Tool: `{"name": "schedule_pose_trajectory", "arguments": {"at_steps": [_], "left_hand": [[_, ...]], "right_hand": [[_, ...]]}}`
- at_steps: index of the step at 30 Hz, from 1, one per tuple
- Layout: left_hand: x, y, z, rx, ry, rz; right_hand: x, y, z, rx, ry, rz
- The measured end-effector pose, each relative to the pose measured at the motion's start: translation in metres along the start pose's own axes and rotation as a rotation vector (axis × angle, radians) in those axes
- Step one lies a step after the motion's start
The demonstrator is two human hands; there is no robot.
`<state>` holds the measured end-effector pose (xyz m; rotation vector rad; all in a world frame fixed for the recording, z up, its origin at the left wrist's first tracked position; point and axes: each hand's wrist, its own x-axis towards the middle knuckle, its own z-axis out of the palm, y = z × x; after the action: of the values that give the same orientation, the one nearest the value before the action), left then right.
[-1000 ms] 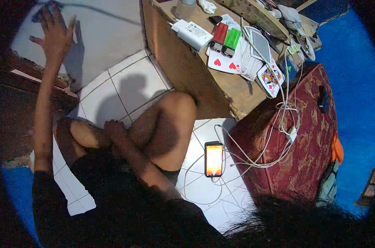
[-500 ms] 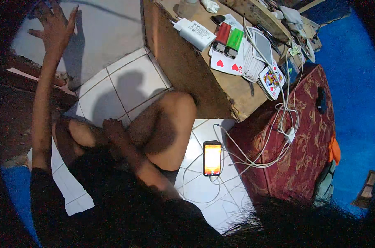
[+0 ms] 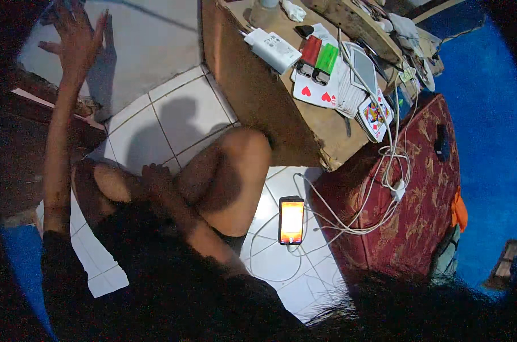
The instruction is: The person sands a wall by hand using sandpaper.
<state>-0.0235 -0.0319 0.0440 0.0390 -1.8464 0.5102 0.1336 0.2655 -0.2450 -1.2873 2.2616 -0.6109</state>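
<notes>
My left hand (image 3: 79,43) is raised at the upper left, its fingers spread against the pale wall (image 3: 150,40). It holds nothing, and its shadow falls beside it. My right hand (image 3: 157,175) rests low between my bent legs, over my lap. Its fingers look curled in, though it lies in shadow and no object shows in it. On the white floor tiles to the right of my knee lies a phone (image 3: 291,221) with a bright screen and a cable plugged into its lower end. Neither hand touches the phone.
A wooden table (image 3: 270,97) carries a white charger (image 3: 274,50), a red lighter (image 3: 310,54), a green lighter (image 3: 326,61) and playing cards (image 3: 314,91). White cables (image 3: 392,165) trail over a dark red patterned cushion (image 3: 378,211). Blue flooring (image 3: 486,142) lies beyond.
The view has shifted very slightly, so the table items sit a little lower and further right. Both hands keep their pose.
</notes>
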Motion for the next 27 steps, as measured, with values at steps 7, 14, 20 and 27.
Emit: {"name": "schedule_pose_trajectory", "arguments": {"at_steps": [7, 14, 20, 27], "left_hand": [[0.006, 0.037, -0.008, 0.243, -0.123, -0.165], [-0.035, 0.033, -0.022, 0.220, -0.255, -0.091], [0.006, -0.036, -0.047, -0.021, -0.550, -0.479], [-0.013, 0.043, -0.017, 0.198, -0.113, -0.113]], "right_hand": [[0.013, 0.019, 0.002, -0.035, -0.034, 0.050], [0.004, 0.018, 0.031, -0.024, 0.416, -0.164], [0.001, 0.006, 0.022, 0.064, 0.140, -0.057], [0.003, -0.002, 0.038, -0.604, 0.199, 0.109]]}}
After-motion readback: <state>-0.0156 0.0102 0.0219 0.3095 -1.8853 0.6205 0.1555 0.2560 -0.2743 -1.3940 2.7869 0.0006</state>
